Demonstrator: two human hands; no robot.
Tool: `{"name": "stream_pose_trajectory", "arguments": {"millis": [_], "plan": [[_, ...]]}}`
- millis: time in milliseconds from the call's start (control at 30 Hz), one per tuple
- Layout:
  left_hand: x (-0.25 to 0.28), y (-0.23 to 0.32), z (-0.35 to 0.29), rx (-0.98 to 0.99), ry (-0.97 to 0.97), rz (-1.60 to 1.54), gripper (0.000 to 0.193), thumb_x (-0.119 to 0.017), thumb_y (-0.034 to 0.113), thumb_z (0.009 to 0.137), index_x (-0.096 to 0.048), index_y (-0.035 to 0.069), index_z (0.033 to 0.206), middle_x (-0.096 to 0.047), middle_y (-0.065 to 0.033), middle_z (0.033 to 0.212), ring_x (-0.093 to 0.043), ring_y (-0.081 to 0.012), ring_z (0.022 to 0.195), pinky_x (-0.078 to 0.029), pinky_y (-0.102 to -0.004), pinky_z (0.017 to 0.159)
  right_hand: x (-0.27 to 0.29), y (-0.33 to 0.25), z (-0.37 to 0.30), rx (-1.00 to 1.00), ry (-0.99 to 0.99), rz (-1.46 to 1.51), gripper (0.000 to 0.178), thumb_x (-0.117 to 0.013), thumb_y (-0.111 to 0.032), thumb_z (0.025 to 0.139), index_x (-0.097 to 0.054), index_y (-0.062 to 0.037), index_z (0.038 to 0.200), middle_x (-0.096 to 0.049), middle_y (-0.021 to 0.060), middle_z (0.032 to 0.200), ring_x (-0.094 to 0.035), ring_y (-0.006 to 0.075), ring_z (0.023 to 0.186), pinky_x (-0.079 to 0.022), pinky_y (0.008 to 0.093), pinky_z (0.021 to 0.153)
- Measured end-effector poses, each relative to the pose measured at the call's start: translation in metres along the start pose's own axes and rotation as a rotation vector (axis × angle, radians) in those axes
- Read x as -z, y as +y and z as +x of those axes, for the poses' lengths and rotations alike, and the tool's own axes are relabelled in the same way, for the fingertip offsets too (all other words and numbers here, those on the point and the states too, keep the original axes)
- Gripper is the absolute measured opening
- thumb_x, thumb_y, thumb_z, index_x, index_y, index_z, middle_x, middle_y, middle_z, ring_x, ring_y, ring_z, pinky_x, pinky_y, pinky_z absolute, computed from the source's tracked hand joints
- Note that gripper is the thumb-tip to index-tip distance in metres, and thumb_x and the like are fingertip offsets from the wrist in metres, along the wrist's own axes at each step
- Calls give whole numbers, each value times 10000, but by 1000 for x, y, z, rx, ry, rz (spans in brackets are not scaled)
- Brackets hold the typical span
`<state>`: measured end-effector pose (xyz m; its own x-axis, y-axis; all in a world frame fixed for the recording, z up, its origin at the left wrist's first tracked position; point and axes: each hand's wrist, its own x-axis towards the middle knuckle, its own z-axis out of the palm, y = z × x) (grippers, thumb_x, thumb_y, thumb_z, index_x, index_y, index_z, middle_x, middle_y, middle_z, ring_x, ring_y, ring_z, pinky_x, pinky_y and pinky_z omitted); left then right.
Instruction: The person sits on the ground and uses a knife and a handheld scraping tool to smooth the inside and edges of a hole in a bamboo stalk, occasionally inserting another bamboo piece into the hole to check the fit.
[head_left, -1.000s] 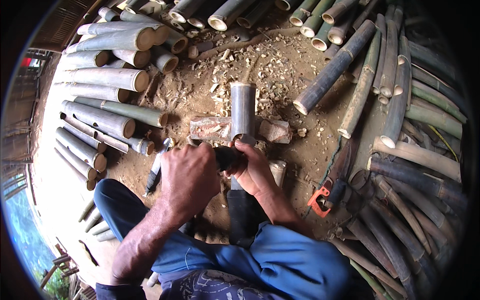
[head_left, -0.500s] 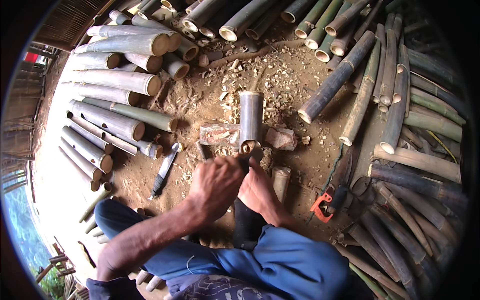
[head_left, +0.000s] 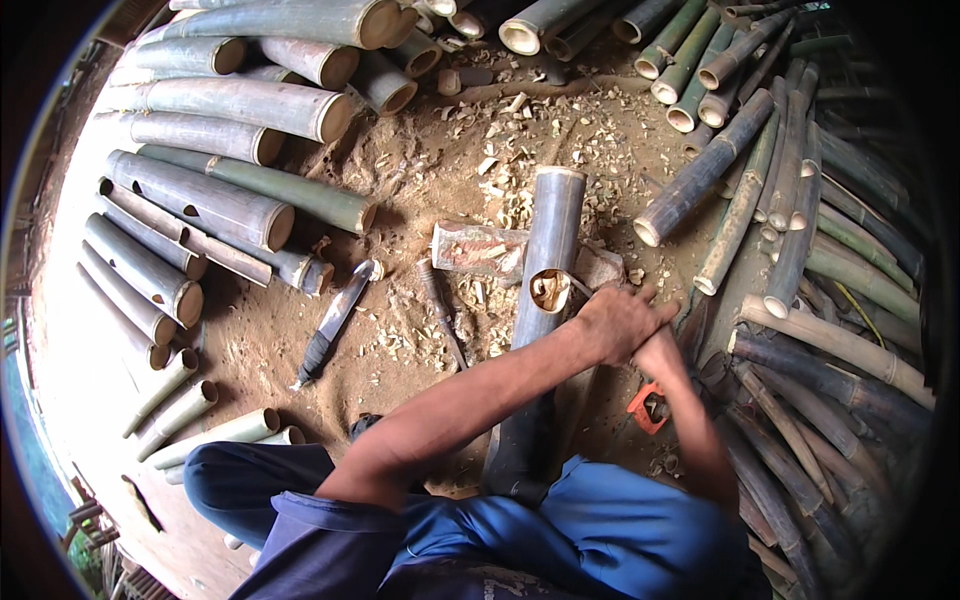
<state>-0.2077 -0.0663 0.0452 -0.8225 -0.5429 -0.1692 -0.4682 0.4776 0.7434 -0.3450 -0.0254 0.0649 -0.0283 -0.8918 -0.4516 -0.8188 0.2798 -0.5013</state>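
Note:
A grey bamboo tube (head_left: 560,225) lies pointing away from me across a short split log (head_left: 480,248), its near part running down between my legs. An oval hole with pale, rough-cut edges (head_left: 550,291) opens in its upper side. My left hand (head_left: 622,325) reaches across the tube and is closed just right of the hole. Against it, my right hand (head_left: 658,348) is closed too, its fingers mostly hidden. From the hands a thin dark tool (head_left: 581,287) runs to the hole's right edge; its handle is covered, so its kind is unclear.
A knife with a black-wrapped handle (head_left: 335,322) and a slim tool with a brown handle (head_left: 438,310) lie on the dirt left of the tube. An orange tool handle (head_left: 649,408) is beside my right forearm. Cut bamboo tubes (head_left: 215,105) are piled left, right and far; pale chips litter the ground.
Both hands have swung from the tube's near side to the right of the hole, uncovering it. The view has shifted, and the tube now appears tilted.

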Motion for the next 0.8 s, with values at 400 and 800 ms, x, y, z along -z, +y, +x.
{"name": "stream_pose_trajectory", "arguments": {"millis": [400,800], "plan": [[23,-31,-40,206,846,-756,963,-609,-181,682,-329,104,1558,-370,-281,1502,-482,-485,1334,-484,-493,1079,29,-109,97,781,-223,-884,179,-716,-207,806,-670,-54,887,-696,127,824,-681,332,807,-535,463,748],[-8,12,-35,215,762,-598,1164,-725,-95,631,-178,155,1627,-292,-355,1502,-466,-552,1280,-476,-543,1080,46,-68,73,571,-732,-736,444,-753,-189,767,-641,-26,1164,-703,210,1039,-686,382,954,-555,485,888]]}}
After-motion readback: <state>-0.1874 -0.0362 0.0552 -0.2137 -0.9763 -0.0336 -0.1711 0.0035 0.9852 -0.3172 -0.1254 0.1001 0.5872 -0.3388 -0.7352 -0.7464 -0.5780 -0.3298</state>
